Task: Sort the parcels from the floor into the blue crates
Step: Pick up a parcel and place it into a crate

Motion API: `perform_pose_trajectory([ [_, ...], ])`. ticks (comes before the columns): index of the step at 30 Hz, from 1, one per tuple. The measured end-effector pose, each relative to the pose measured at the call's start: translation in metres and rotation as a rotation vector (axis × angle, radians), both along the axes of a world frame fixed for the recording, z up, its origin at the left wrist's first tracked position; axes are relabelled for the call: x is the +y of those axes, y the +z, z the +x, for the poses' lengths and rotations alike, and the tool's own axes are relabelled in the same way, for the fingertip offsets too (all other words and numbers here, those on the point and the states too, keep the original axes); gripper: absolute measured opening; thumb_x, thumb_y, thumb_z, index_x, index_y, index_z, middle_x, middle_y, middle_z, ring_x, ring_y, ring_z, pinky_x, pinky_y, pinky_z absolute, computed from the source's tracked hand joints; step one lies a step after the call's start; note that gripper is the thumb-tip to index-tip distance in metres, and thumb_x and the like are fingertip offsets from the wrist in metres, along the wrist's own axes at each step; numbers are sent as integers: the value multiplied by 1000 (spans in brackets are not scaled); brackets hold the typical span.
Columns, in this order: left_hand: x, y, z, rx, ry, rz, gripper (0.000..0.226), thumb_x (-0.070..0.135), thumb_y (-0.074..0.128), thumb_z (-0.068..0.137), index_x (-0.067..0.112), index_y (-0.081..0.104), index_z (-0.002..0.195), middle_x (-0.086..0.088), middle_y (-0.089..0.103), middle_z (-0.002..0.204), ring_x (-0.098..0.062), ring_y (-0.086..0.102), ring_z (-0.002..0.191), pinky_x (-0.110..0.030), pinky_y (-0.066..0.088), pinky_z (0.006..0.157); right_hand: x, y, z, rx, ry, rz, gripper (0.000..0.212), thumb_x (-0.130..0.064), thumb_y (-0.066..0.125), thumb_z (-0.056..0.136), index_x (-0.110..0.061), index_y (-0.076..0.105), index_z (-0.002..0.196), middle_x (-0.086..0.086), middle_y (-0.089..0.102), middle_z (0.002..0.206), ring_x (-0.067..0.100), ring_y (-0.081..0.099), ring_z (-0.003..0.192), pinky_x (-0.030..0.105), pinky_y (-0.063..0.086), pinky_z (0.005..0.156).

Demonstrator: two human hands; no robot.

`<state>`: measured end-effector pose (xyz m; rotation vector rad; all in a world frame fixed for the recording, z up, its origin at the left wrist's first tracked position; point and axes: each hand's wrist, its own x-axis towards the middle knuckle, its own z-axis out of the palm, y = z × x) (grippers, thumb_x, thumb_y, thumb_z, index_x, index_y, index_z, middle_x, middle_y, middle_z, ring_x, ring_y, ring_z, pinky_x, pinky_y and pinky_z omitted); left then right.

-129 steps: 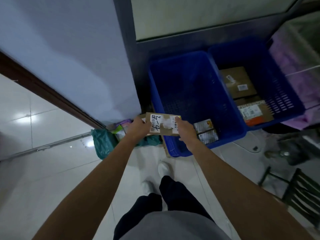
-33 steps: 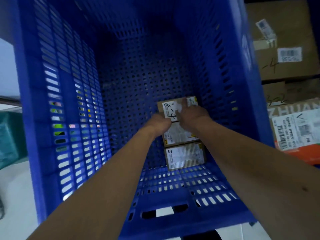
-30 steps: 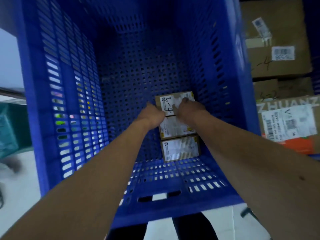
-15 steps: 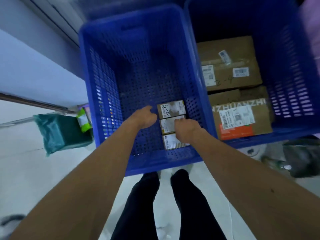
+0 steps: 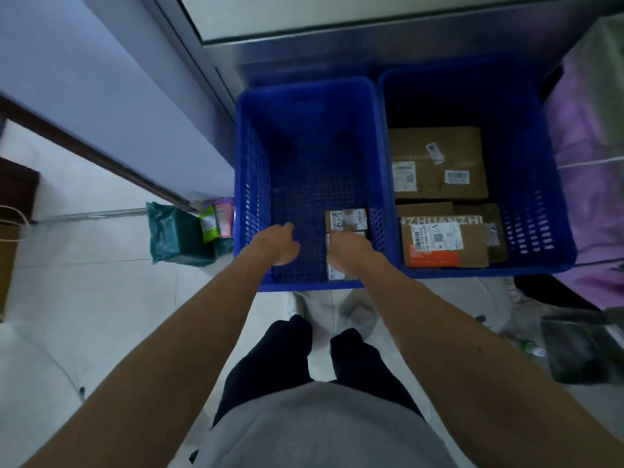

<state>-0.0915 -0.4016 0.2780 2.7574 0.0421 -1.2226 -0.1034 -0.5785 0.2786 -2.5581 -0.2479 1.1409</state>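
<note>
Two blue crates stand side by side against the wall. The left crate (image 5: 256, 184) holds three small cardboard parcels in a row along its right side; the farthest one (image 5: 346, 220) bears a white label with handwriting. My right hand (image 5: 347, 249) hovers over the middle parcel and hides most of it, fingers loosely curled and holding nothing. Empty too, my left hand (image 5: 277, 244) hangs above the crate's near left part. The right crate (image 5: 537, 184) contains a large brown box (image 5: 439, 163) and a box with an orange patch (image 5: 445, 243).
On the floor left of the crates lie a green bag parcel (image 5: 177, 234) and small colourful packets (image 5: 217, 219). A purple-draped object (image 5: 594, 170) stands at the right, dark clutter (image 5: 580, 349) below it. My feet are just in front of the left crate.
I carried the labelled parcel into the left crate, set it at the far end of the row and let go. Both hands have pulled back and my head has risen.
</note>
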Motion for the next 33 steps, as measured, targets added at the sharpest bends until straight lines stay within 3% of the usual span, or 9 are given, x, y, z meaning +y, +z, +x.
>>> perform_pose_trajectory([
  [2,5,10,-5,-10,54,0,63,34,43,99,14,25,155,-16,44,150,-36,48,132,-44,43,104,5,13,-5,-14,5,19,18,-11,44,99,-10,42,81,5,46,81,26,46,74,38,39,70],
  [4,9,17,-11,-26,114,-12,62,34,43,99,13,26,155,-17,44,150,-37,48,131,-42,43,102,8,25,-8,-23,13,40,18,-11,45,99,-11,39,81,3,40,77,28,46,79,38,39,71],
  [8,15,32,-20,-46,170,-15,60,34,43,98,10,30,151,-21,43,150,-39,47,131,-42,42,100,6,48,-12,-30,19,42,13,-17,45,101,-9,43,91,10,47,96,29,47,88,37,41,76],
  [13,28,37,-35,-56,182,-10,55,34,44,96,8,38,144,-21,50,143,-39,53,124,-42,46,97,8,56,-16,3,81,-37,35,-26,43,103,-16,38,70,2,44,77,28,50,86,36,42,73],
  [16,34,39,-41,-85,199,-26,52,34,45,97,8,41,141,-19,53,139,-37,55,120,-39,45,91,11,58,-17,29,124,-72,31,-27,42,104,-12,48,78,8,55,94,27,53,88,36,46,76],
  [19,43,40,-45,-114,217,-34,49,35,45,96,8,43,138,-20,55,135,-37,56,115,-38,45,85,18,57,-13,40,138,-84,26,-28,42,104,-8,57,98,11,61,109,28,58,95,36,49,82],
  [22,59,47,-44,-136,239,-8,50,36,45,95,9,43,137,-21,53,135,-40,56,117,-44,48,92,32,58,-6,19,147,-62,25,-29,43,103,-9,57,99,16,57,117,30,57,103,35,46,83],
  [26,91,59,-39,-162,265,-6,50,38,46,92,13,46,136,-15,58,133,-36,58,113,-45,50,93,64,64,5,1,176,-89,44,-34,42,104,-5,50,136,20,44,145,36,52,121,41,47,99],
  [33,166,44,-27,-122,248,46,50,35,49,90,10,51,134,-15,61,133,-34,61,114,-41,52,92,132,57,7,-77,145,-26,36,-32,41,104,-6,51,126,17,46,137,36,51,117,41,44,96],
])
